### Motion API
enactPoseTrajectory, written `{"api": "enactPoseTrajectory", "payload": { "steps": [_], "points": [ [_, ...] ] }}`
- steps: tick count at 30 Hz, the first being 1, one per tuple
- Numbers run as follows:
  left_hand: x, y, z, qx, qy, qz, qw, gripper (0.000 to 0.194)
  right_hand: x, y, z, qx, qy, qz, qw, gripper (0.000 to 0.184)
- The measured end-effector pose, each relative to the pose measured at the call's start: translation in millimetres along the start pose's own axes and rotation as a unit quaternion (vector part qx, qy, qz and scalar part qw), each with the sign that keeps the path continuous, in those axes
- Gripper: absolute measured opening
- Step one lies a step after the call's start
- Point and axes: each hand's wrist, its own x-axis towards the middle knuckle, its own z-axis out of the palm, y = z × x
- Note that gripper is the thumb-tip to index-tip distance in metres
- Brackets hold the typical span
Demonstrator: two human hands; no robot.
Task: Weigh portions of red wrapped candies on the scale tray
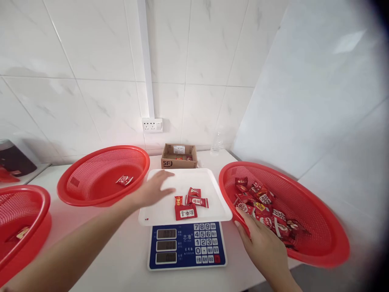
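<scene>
My left hand [155, 188] is over the left part of the white scale tray [179, 180], its fingers spread and nothing in them. Several small red snack packets [186, 211] lie together on the tray, right of that hand. Below the tray is the scale's blue panel [187, 245] with keys and displays. My right hand [263, 241] grips the near left rim of a red mesh basket [322, 215]. The basket looks tilted, and a pile of red packets [264, 202] lies in it. Some of the fingers are hidden at the rim.
A second red basket [103, 152] at the left holds one packet [124, 180]. Another red basket [42, 194] is cut off at the left edge. Behind the scale stand a small cardboard box [179, 164] and a clear plastic bottle [216, 142], near the tiled wall.
</scene>
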Motion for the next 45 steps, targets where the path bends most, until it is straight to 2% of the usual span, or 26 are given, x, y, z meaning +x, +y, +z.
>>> {"api": "enactPoseTrajectory", "payload": {
  "steps": [3,6,10,14,21,26,29,31,36,41,45],
  "points": [
    [4.1,29.9,31.9,0.005,-0.117,0.110,0.987,0.073,0.2,0.4,0.7,0.005,0.003,-0.006,1.000,0.039],
    [12.3,44.2,52.8,0.024,-0.160,0.163,0.973,0.079,0.7,0.4,0.8,0.005,0.003,-0.012,1.000,0.039],
    [27.9,48.8,66.9,0.047,-0.128,0.191,0.972,0.064,1.2,-0.4,-0.2,0.001,0.007,-0.021,1.000,0.038],
    [37.8,50.4,71.2,0.073,-0.079,0.205,0.973,0.045,1.3,-1.0,-0.2,0.009,0.019,-0.021,1.000,0.039],
    [44.5,48.7,71.4,0.078,-0.069,0.161,0.981,0.046,0.7,-0.7,1.1,0.003,0.018,-0.018,1.000,0.039],
    [47.5,46.8,69.7,0.027,-0.040,0.126,0.991,0.032,0.3,-1.1,0.8,0.006,0.022,-0.019,1.000,0.037],
    [50.6,45.8,61.1,-0.016,0.004,0.095,0.995,0.022,0.2,-1.1,0.7,0.013,0.031,-0.021,0.999,0.037],
    [52.4,44.0,49.8,-0.043,0.038,0.065,0.996,0.024,0.3,-1.0,0.5,0.012,0.028,-0.021,0.999,0.037],
    [46.3,26.2,0.5,-0.069,0.127,-0.039,0.989,0.027,0.5,-1.1,-0.2,0.001,0.019,-0.020,1.000,0.038],
    [19.3,-20.2,-57.4,-0.010,0.219,-0.149,0.964,0.034,0.3,-1.2,0.5,0.001,0.026,-0.028,0.999,0.039],
    [-2.9,-67.8,-82.8,0.063,0.225,-0.200,0.952,0.033,-0.4,-0.4,2.1,0.002,0.027,-0.025,0.999,0.041]
  ]
}}
